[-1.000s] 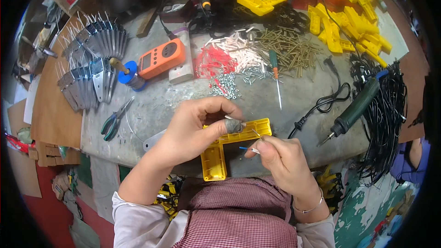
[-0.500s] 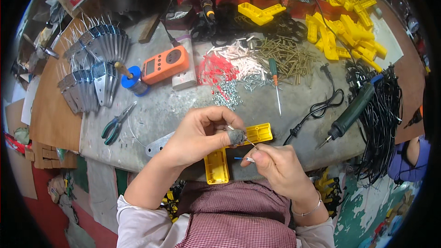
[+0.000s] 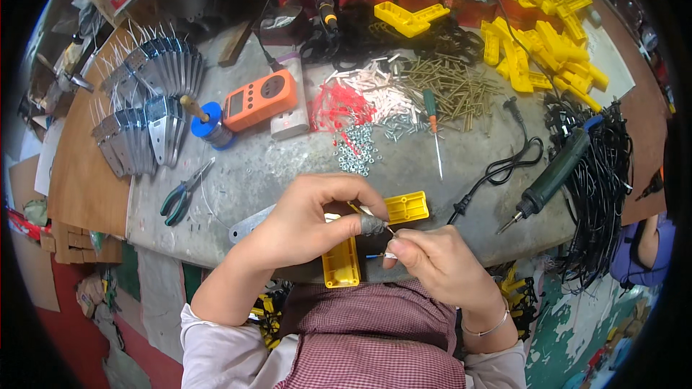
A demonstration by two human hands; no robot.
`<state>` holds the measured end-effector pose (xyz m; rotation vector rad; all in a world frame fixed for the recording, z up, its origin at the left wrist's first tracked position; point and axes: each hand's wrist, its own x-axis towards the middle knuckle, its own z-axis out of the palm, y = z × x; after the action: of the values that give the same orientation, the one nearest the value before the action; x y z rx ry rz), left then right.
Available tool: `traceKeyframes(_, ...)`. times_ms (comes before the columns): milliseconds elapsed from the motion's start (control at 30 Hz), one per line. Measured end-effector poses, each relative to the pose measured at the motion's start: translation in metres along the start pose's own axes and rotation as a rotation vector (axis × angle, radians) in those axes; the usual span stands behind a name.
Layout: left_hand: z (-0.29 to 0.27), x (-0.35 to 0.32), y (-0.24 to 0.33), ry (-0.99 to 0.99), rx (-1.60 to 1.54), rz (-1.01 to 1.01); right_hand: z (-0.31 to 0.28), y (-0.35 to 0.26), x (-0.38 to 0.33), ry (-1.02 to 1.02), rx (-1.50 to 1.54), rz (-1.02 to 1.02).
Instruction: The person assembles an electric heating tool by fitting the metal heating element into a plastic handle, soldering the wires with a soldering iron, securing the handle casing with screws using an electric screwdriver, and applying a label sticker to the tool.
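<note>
My left hand (image 3: 306,220) is closed in a pinch, its thumb wrapped in grey tape; a small white piece shows between the fingers. Opposite it, my right hand (image 3: 443,263) pinches a thin wire (image 3: 391,230) that runs across to the left fingertips. Below the right fingers a blue wire end (image 3: 374,256) with a white part sticks out. Under my hands lies an angled yellow plastic housing (image 3: 340,266), hollow side up, its corner hidden by the left hand. Partly behind the left wrist is a perforated metal plate (image 3: 249,226), with a thin white wire by it.
Green-handled pliers (image 3: 180,198), a blue solder spool (image 3: 210,128) and an orange meter (image 3: 259,97) stand left. Nuts (image 3: 357,151), red and white sleeves, brass-coloured screws (image 3: 458,90) and a screwdriver (image 3: 432,119) lie ahead. Right are a green soldering iron (image 3: 555,173), black cables (image 3: 598,194) and yellow housings (image 3: 548,54).
My right hand has come slightly closer to the left fingertips, and less of the thin wire shows between them. The left fingers have shifted a little; the housing stays in place.
</note>
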<state>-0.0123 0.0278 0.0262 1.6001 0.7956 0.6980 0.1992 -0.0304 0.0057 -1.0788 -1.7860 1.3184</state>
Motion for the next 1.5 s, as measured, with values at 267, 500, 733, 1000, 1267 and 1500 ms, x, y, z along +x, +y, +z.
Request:
traceKeyframes(267,0.003,0.006,0.002,-0.095,0.237,0.102,-0.007,-0.006,0.007,-0.026,-0.142,0.084)
traceKeyframes(500,0.013,0.005,0.001,0.043,0.298,0.118,-0.003,0.011,-0.004,0.166,0.297,0.169)
traceKeyframes(733,0.019,0.002,0.003,0.004,0.237,0.069,-0.017,0.027,-0.014,0.205,-0.254,-0.192)
traceKeyframes(1000,0.019,-0.007,0.018,0.051,0.295,-0.011,-0.017,0.019,-0.022,0.321,-0.098,-0.066)
traceKeyframes(1267,0.036,-0.032,0.016,0.100,0.923,0.604,-0.013,-0.007,-0.006,-0.046,-0.166,-0.034)
traceKeyframes(1500,-0.030,-0.075,0.031,0.127,0.972,-0.053,-0.019,0.022,-0.027,0.044,0.262,0.088)
